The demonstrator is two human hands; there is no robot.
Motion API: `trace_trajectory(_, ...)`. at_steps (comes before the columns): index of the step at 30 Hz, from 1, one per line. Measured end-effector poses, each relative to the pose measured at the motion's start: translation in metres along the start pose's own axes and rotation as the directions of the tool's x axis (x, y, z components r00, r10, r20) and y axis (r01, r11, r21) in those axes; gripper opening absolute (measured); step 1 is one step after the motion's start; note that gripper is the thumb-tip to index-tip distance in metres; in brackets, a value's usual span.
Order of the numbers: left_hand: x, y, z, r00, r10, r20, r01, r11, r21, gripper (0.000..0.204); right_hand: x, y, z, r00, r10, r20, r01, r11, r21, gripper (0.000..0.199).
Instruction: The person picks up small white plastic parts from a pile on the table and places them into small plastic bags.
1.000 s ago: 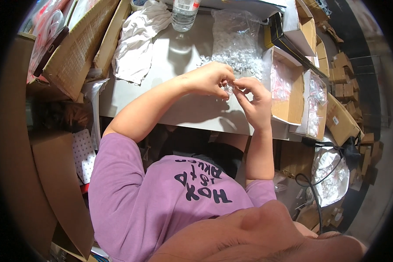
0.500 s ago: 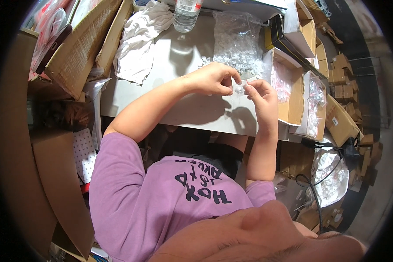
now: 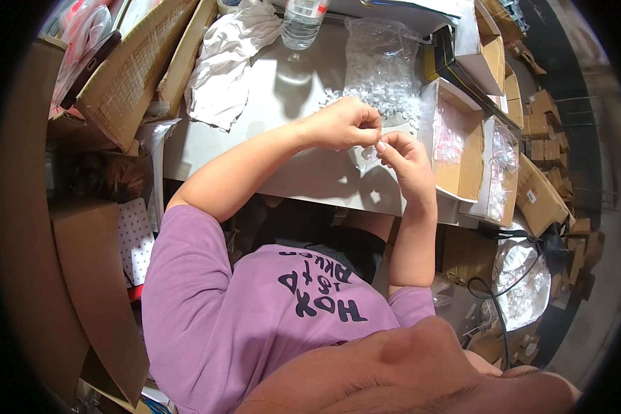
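Over the table (image 3: 269, 172), my left hand (image 3: 345, 124) and my right hand (image 3: 406, 160) meet at their fingertips. Both are closed in a pinch on a small clear plastic piece (image 3: 366, 156). Fingers cover most of it, so its exact shape is hard to make out. Just beyond the hands, a heap of small whitish clear plastic pieces (image 3: 386, 103) spills from the mouth of a clear plastic bag (image 3: 381, 52).
A water bottle (image 3: 302, 26) and a crumpled white cloth (image 3: 221, 76) sit at the far left. Right of my hands stand open cardboard boxes (image 3: 470, 181) holding small clear bags (image 3: 450, 131). Cardboard (image 3: 127, 83) stacks up on the left. A black cable (image 3: 497, 297) hangs at the right.
My hands have come together. The clear piece that showed between the fingertips is now mostly covered, its visible part lying below my left fingers.
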State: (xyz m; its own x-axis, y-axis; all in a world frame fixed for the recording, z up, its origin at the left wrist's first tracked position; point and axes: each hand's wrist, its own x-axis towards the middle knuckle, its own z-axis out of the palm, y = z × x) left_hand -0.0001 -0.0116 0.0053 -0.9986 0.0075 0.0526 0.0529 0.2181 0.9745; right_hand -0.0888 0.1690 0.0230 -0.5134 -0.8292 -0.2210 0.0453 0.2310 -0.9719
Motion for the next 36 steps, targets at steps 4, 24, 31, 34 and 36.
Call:
trace_trajectory(4,-0.002,-0.003,0.002,0.996,0.088,0.017,-0.088,0.996,-0.003,0.018,-0.001,0.003,0.006,0.998,-0.056,0.022,0.056,0.998,0.042,0.010)
trace_trajectory(24,0.006,-0.003,-0.022,0.895,0.010,-0.446,-0.165,0.937,-0.309,0.026,-0.084,-0.011,-0.127,0.458,-0.498,-0.736,0.128,0.857,-0.499,0.018)
trace_trajectory(31,-0.032,0.027,-0.071,0.672,0.144,-0.726,-0.138,0.988,0.069,0.027,-0.060,0.008,-0.091,0.745,-0.439,-0.502,0.064,0.796,-0.601,0.018)
trace_trajectory(34,-0.070,0.030,-0.058,0.483,0.226,-0.846,0.106,0.944,0.313,0.022,-0.051,0.019,-0.088,0.782,-0.454,-0.426,0.012,0.695,-0.719,0.018)
trace_trajectory(36,-0.098,0.017,-0.041,0.480,0.330,-0.813,0.314,0.801,0.510,0.022,-0.051,0.017,-0.082,0.741,-0.474,-0.475,-0.013,0.697,-0.717,0.018)
